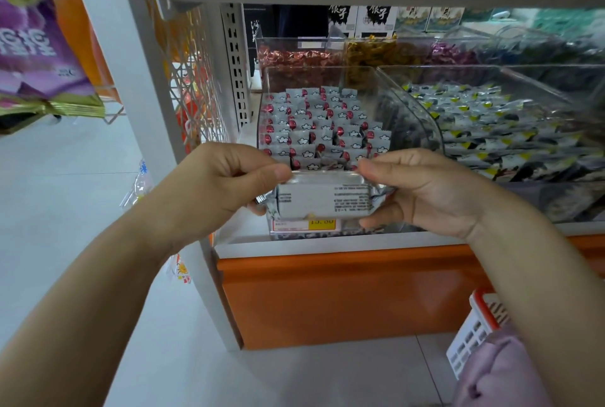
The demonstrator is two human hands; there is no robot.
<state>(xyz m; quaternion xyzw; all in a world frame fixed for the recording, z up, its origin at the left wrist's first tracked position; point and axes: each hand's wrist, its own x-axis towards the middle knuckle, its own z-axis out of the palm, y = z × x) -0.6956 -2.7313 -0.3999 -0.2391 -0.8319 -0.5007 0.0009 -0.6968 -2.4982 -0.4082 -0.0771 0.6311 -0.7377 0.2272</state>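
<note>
Silver packet (322,198): held level between both hands, printed back facing up, just in front of the clear bin (330,75). Left hand (209,187): thumb and curled fingers pinch the packet's left end. Right hand (422,193): thumb and curled fingers pinch its right end. Bin: on the shelf (360,241), filled with rows of white-and-red wrapped sweets (320,125). Yellow price tag (322,222): on the bin's front, partly hidden behind the packet.

white shelf (327,244) in front of me carries clear bins: left bin (406,118) with red-white packets (314,131), right bin (491,70) with yellow-black packets (484,125), rear bins (294,43) behind.
</note>
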